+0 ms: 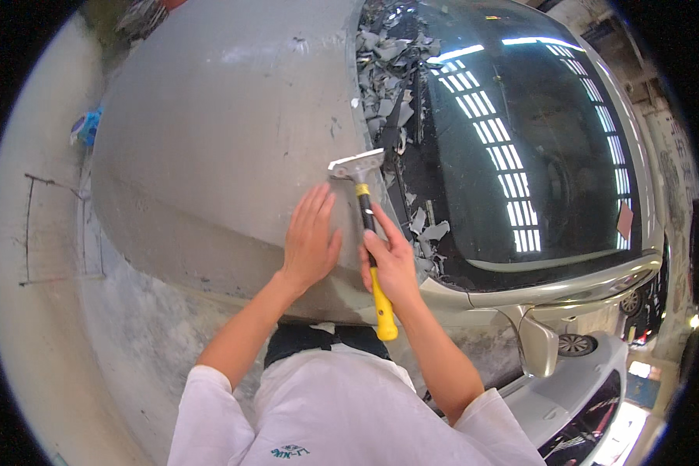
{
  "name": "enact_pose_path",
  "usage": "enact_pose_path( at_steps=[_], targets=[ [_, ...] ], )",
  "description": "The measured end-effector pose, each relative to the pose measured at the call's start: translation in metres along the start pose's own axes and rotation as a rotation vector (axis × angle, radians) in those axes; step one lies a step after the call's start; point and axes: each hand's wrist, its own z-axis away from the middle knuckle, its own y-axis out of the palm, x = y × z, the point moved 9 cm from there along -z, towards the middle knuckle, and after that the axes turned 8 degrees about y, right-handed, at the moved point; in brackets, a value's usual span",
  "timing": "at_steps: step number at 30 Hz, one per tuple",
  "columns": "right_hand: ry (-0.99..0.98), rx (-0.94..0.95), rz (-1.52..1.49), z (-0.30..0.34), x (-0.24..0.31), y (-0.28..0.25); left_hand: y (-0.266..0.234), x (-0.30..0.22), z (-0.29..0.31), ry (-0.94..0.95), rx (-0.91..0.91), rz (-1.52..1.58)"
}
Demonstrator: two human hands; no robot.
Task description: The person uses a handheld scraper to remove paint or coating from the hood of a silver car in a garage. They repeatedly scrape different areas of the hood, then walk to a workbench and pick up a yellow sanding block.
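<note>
My right hand (391, 262) is wrapped round the black and yellow handle of a scraper (366, 208). Its wide metal head lies at the windshield-side edge of a car hood (233, 116), pointing away from me. Just left of the scraper, my left hand (311, 241) rests flat on the hood with fingers stretched out, holding nothing. The hood's surface is dull grey-beige with small dark marks. Many curled grey flakes (388, 58) are heaped in the black cowl between hood and windshield, with more flakes (429, 233) near my right hand.
The windshield (520, 155) reflects rows of bright lights. A side mirror (537, 346) juts out at the lower right, and a silver car (579, 396) stands beyond it. At the left are a thin metal frame (27, 229) and a blue item (88, 126) near the hood's front edge.
</note>
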Motion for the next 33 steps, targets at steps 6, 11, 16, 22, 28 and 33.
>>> enact_pose_path(
  at_steps=[6, 11, 16, 22, 28, 33],
  targets=[
    [-0.038, -0.200, 0.024, 0.044, -0.023, -0.066, 0.035, -0.003, 0.021, 0.097, 0.490, -0.209],
    [-0.024, -0.222, -0.001, 0.071, -0.045, -0.083, 0.066, 0.041, -0.039, 0.129, 0.596, -0.369],
    [0.014, -0.210, -0.037, 0.093, -0.050, -0.091, 0.072, 0.127, -0.135, -0.083, 0.476, -0.558],
    [-0.029, -0.200, -0.098, 0.101, -0.048, -0.114, 0.103, 0.100, -0.133, -0.062, 0.450, -0.625],
    [-0.062, -0.106, -0.093, 0.079, -0.032, -0.131, 0.120, -0.001, -0.061, 0.172, 0.642, -0.394],
    [-0.151, -0.062, -0.059, 0.081, -0.006, -0.148, 0.119, 0.053, -0.124, 0.057, 0.509, -0.508]
  ],
)
